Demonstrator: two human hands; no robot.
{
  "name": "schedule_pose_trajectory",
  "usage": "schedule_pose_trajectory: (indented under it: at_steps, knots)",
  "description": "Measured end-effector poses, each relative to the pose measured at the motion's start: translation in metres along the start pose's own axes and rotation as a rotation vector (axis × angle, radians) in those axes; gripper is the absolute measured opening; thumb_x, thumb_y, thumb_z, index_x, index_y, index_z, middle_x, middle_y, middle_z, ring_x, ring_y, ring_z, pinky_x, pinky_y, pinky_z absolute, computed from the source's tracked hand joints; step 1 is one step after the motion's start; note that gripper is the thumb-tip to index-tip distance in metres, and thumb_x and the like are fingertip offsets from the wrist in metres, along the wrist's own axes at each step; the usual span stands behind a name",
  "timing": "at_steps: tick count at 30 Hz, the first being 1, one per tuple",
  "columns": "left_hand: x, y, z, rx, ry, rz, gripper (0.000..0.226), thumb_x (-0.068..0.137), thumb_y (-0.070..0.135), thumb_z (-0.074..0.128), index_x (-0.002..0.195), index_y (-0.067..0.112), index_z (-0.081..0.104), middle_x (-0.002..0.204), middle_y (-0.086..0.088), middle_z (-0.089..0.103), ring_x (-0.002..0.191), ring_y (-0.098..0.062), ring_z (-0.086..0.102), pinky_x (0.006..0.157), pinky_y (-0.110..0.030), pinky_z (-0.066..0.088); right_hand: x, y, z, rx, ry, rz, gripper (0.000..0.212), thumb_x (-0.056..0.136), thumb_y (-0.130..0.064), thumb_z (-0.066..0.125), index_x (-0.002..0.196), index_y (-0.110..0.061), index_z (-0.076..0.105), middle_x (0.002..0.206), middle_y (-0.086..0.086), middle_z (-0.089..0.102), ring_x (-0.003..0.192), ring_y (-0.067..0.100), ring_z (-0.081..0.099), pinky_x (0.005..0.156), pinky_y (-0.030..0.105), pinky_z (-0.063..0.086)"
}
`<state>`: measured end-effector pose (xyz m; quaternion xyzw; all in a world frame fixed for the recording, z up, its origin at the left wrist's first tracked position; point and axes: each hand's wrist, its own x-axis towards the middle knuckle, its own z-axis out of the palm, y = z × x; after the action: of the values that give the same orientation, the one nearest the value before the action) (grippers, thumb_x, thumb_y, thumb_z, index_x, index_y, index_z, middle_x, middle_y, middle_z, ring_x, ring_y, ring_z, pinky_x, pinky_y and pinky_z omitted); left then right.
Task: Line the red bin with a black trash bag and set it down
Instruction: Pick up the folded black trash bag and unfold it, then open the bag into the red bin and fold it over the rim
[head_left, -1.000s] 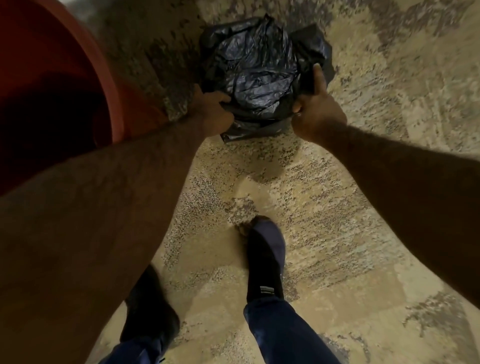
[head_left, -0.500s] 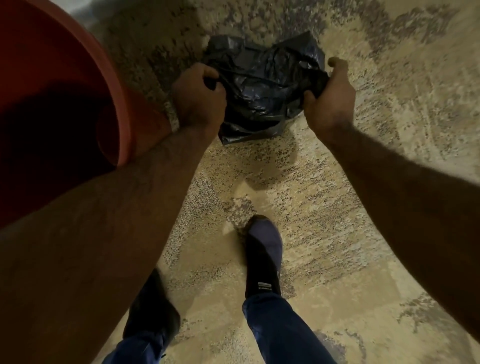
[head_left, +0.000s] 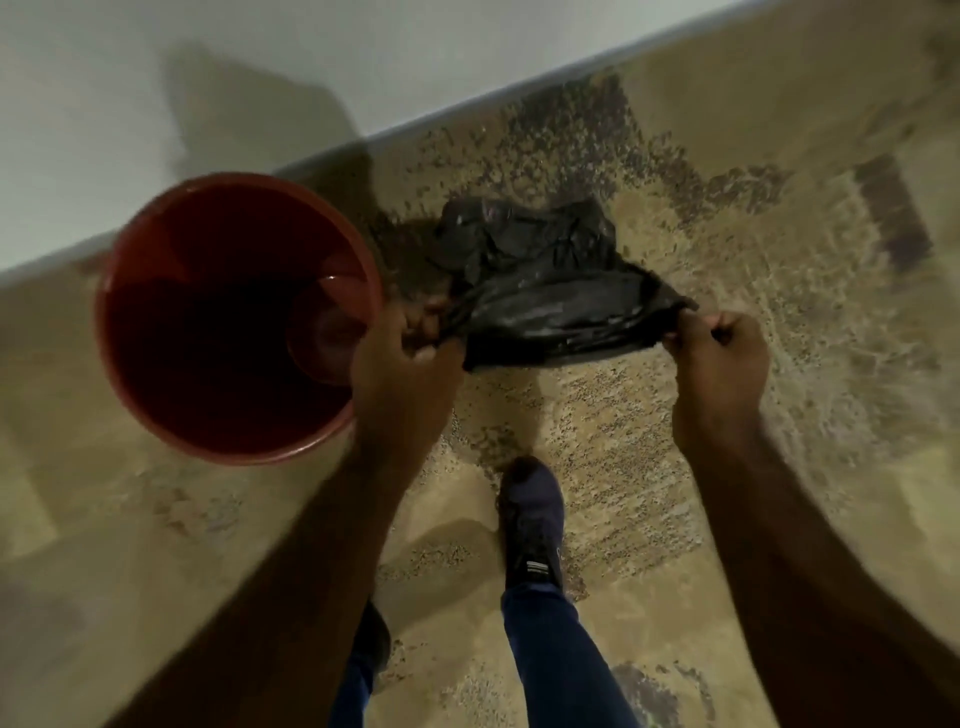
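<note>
Down from the head camera, both bare arms reach forward over a mottled tan and brown carpet (head_left: 649, 441). The left hand (head_left: 410, 364) is closed in a fist on one end of the black trash bag (head_left: 550, 296), its fingers curled tight around a bunched corner of the plastic. The right hand (head_left: 719, 358) is likewise clenched on the opposite end, pinching the film between thumb and curled fingers. Between the two fists the near edge of the bag is drawn out into a fairly taut band, while the rest of it sits crumpled in a heap behind that edge, toward the wall; whether the heap touches the carpet cannot be told. The red bin (head_left: 156, 395) stands upright on the floor just to the left of the left hand, its round mouth open toward the camera, its inside dark and unlined; the left wrist overlaps its right rim in the picture. A pale wall (head_left: 156, 78) with a light baseboard runs diagonally behind bin and bag. Below the hands, a dark sock-clad foot (head_left: 532, 519) and blue trouser legs (head_left: 561, 660) show on the carpet.
</note>
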<state>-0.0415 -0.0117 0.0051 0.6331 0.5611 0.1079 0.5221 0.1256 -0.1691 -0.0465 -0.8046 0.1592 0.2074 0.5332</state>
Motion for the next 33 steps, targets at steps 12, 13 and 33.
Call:
schedule_pose_trajectory:
  at_steps: [12, 13, 33]
  knots:
    - [-0.034, 0.044, -0.156, -0.098, 0.333, 0.101, 0.027, 0.089, 0.011, 0.060, 0.102, 0.034, 0.063, 0.098, 0.013, 0.070, 0.090, -0.005, 0.070, 0.074, -0.029, 0.060, -0.126, -0.069, 0.045, -0.120, -0.348, -0.132, 0.018, 0.098, -0.015, 0.060, 0.081, -0.021, 0.064, 0.078, 0.003, 0.070, 0.070, 0.017, 0.066, 0.057, 0.025, 0.056]
    - [-0.031, 0.045, -0.172, -0.074, 0.362, 0.108, 0.026, 0.090, 0.015, 0.060, 0.100, 0.039, 0.064, 0.097, 0.013, 0.071, 0.092, -0.009, 0.070, 0.079, -0.037, 0.060, -0.134, -0.078, 0.052, -0.124, -0.343, -0.173, 0.019, 0.099, -0.018, 0.060, 0.080, -0.022, 0.062, 0.076, 0.001, 0.068, 0.066, 0.014, 0.063, 0.052, 0.020, 0.052]
    - [-0.011, -0.006, -0.334, -0.601, 0.099, -0.031, 0.015, 0.088, 0.005, 0.059, 0.077, 0.012, 0.051, 0.086, -0.007, 0.068, 0.089, -0.018, 0.071, 0.074, -0.028, 0.061, -0.225, -0.125, 0.180, 0.023, -0.485, -0.288, 0.011, 0.090, -0.003, 0.067, 0.092, -0.013, 0.063, 0.096, 0.010, 0.069, 0.084, 0.016, 0.068, 0.078, 0.031, 0.059]
